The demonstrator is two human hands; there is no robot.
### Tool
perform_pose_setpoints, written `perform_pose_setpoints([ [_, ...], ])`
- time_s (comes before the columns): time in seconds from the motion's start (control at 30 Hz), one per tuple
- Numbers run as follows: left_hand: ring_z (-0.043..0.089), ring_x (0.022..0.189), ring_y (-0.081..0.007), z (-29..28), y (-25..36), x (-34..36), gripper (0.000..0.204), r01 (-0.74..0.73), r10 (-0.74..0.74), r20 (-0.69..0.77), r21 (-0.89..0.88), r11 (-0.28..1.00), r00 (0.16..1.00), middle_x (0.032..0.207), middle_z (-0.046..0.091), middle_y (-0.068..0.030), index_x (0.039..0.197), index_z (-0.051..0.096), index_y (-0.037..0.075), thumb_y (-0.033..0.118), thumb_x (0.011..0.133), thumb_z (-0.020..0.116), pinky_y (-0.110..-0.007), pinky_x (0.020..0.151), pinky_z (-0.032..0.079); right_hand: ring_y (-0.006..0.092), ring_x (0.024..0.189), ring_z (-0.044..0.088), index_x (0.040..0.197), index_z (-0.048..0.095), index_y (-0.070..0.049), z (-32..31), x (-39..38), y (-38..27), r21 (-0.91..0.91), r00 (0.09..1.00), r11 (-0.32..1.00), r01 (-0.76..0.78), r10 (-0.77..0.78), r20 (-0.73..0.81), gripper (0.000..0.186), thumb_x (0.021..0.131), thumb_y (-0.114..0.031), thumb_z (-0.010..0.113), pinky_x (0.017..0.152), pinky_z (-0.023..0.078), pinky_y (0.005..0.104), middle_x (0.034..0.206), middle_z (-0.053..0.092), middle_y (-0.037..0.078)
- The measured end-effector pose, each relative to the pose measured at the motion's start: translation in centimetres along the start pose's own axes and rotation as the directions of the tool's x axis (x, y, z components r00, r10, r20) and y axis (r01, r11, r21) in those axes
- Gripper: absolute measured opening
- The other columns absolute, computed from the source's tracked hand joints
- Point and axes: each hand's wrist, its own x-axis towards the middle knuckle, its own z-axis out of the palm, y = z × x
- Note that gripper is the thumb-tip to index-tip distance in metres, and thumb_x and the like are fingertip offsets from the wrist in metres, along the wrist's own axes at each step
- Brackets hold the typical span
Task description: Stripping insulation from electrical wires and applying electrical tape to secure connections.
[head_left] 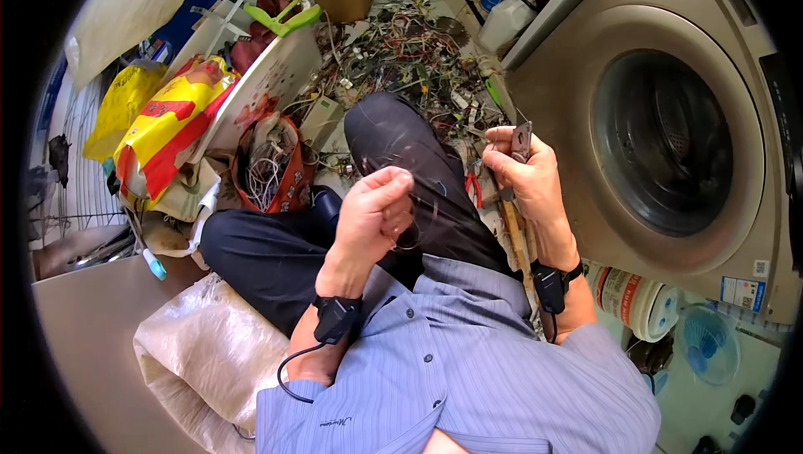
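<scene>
1. Left hand [381,203]: curled closed, thumb pressed to forefinger, apparently pinching a blurred dark strand [416,236] above the dark trousers [381,123]; its full course cannot be told.
2. Right hand [535,176]: grasping a rust-brown blade [521,143], which projects upright past the fingers, presumably so that its edge lies exposed.
3. Wire heap [401,52]: spread beyond the bent knee, probably for easy reach.
4. Red bag [293,178]: beside the leg, containing pale wires [263,165], likely to separate them from the heap.

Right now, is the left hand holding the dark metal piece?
No, the right hand grips the dark metal piece, and the left hand is apart from it.
</scene>
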Motion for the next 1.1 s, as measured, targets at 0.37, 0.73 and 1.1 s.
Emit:
perform_pose_setpoints([
  [0.37, 0.024, 0.041, -0.0049, -1.0, 3.7, -1.3, 0.017, -0.184, 0.184, 0.081, -0.002, 0.983, 0.980, 0.054, 0.030, 0.0066, 0.096, 0.059, 0.004, 0.018, 0.105, 0.053, -0.023, 0.038, 0.022, 0.0070, 0.059, 0.055, 0.101, 0.069, 0.002, -1.9, 0.2, 0.5, 0.135, 0.999, 0.991, -0.022, 0.015, 0.049, 0.014, 0.092, -0.009, 0.070, 0.052, 0.041, 0.0223, 0.080, 0.070, 0.009],
  [0.73, 0.027, 0.042, -0.0055, -1.2, 1.8, -0.8, 0.016, -0.137, 0.137, 0.003, -0.006, 0.991, 0.991, 0.056, 0.035, 0.0051, 0.098, 0.062, 0.003, 0.017, 0.104, 0.056, -0.023, 0.039, 0.023, 0.0079, 0.055, 0.053, 0.099, 0.070, -0.001, -0.5, 0.3, 0.2, 0.224, 0.991, 0.972, -0.070, 0.042, 0.126, 0.017, 0.092, -0.016, 0.074, 0.050, 0.037, 0.0230, 0.079, 0.070, 0.007],
  [1.1, 0.034, 0.044, -0.0042, 0.7, -0.3, -0.4, 0.012, -0.003, 0.002, 0.022, 0.054, 0.999, 1.000, 0.058, 0.043, 0.0060, 0.097, 0.065, 0.004, 0.015, 0.101, 0.062, -0.022, 0.043, 0.029, 0.0096, 0.056, 0.054, 0.101, 0.070, 0.000, 2.9, 0.1, 0.0, 0.317, 0.944, 0.925, -0.210, 0.107, 0.312, 0.018, 0.093, -0.015, 0.074, 0.051, 0.039, 0.0238, 0.081, 0.071, 0.008],
])
